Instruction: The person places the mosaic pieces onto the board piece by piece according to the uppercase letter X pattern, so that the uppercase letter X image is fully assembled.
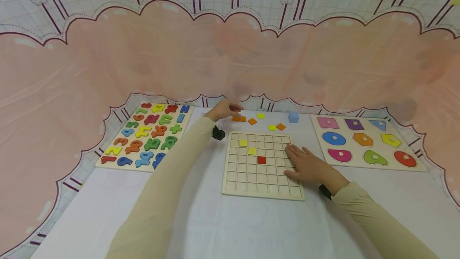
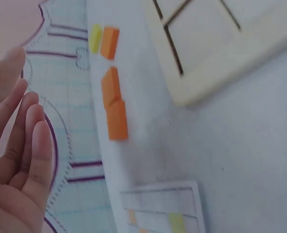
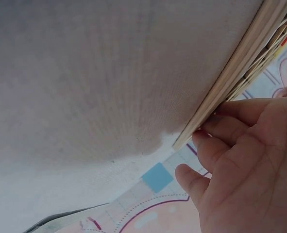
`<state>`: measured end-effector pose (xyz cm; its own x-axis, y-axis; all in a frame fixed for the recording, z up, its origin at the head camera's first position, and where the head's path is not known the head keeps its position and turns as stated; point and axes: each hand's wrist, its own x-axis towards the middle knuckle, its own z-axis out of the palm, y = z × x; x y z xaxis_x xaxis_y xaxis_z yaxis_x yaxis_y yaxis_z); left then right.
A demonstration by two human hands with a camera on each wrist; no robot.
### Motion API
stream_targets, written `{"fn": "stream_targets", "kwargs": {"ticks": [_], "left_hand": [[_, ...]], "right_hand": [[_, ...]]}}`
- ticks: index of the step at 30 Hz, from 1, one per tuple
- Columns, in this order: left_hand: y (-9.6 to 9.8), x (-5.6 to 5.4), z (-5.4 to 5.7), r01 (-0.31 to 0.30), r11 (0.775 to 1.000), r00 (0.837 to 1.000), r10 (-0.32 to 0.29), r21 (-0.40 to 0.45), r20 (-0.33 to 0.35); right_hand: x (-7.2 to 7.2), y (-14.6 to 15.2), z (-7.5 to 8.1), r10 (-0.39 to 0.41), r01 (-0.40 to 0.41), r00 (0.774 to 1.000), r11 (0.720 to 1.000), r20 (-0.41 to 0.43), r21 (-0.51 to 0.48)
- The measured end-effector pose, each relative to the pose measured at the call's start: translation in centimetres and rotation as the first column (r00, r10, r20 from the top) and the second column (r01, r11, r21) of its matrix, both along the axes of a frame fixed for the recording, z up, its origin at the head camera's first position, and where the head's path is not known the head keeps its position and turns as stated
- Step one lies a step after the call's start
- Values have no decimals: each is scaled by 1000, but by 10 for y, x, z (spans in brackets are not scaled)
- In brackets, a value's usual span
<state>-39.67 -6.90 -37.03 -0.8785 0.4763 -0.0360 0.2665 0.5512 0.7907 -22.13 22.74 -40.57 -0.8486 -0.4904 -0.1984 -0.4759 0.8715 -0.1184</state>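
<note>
A wooden grid board lies on the table with two yellow tiles and one red tile in its cells. My right hand rests on the board's right edge, fingers spread; in the right wrist view its fingertips are at the board's side. Beyond the board's far left corner, my left hand hovers close over loose orange tiles. Its fingers are loosely bent in the left wrist view, with nothing visible between them and the thumb. A printed card with coloured squares lies near these tiles.
More loose orange and yellow tiles lie behind the board, beside a blue cube. A number puzzle board is at the left, partly covered by my left sleeve. The shape puzzle board lies right.
</note>
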Motion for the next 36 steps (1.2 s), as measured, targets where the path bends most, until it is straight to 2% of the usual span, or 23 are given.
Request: {"fn": "stream_targets", "kwargs": {"ticks": [5, 13, 19, 24, 36], "left_hand": [[-8, -5, -9, -59, 998, 998, 59, 14, 13], [-10, -10, -22, -158, 987, 983, 159, -15, 88], [-5, -12, -24, -159, 987, 979, 161, -29, 127], [-3, -12, -24, -151, 986, 979, 160, -75, 126], [-3, -15, -26, -139, 983, 979, 156, -123, 133]], "right_hand": [[0, -1, -1, 3, -3, 1000, 1000, -3, 5], [1, 0, -1, 0, 0, 1000, 1000, -3, -3], [1, 0, -1, -2, 2, 1000, 1000, -8, -2], [1, -1, 0, -8, 8, 1000, 1000, 0, -11], [2, -2, 1, -11, 11, 1000, 1000, -4, -1]]}}
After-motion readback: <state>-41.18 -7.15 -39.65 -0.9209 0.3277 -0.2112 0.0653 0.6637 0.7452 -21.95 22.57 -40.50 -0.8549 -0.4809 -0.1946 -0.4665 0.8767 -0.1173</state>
